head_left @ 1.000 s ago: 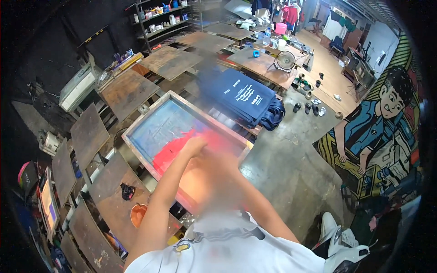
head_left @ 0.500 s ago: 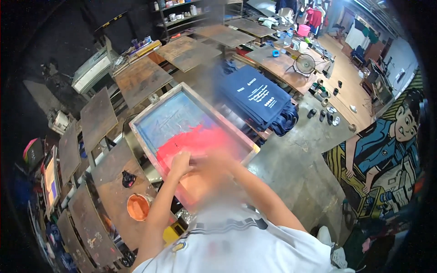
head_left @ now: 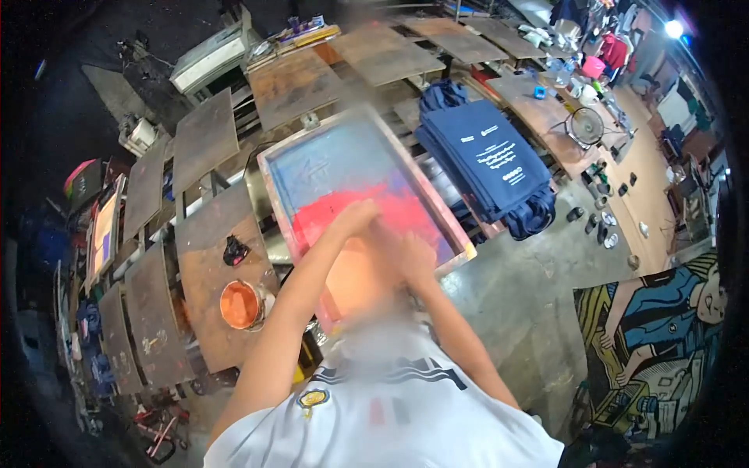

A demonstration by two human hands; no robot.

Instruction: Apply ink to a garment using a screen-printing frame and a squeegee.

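Note:
A wooden-framed printing screen (head_left: 275, 195) lies tilted in front of me, with bright red ink (head_left: 318, 217) spread across the middle of its bluish mesh. Over the ink, my left hand (head_left: 359, 218) is closed, a little farther from me than the right. My right hand (head_left: 415, 253), also curled, is at the right side of the screen's near half. Between them they grip what appears to be a squeegee (head_left: 388, 236), blurred and largely hidden by the fingers. A peach-coloured area (head_left: 355, 269) shows on the screen's near part, below my hands.
Left of the screen, an open tub of orange ink (head_left: 240, 304) and a crumpled black plastic bag (head_left: 235, 250) rest on a worn board (head_left: 204, 234). A stack of navy printed bags (head_left: 488, 152) is to the right. More boards stand in rows, and a round fan (head_left: 584, 127) sits farther right.
Both hands have moved farther up the screen, the left ahead of the right. My view has turned, so the surroundings sit differently in the picture.

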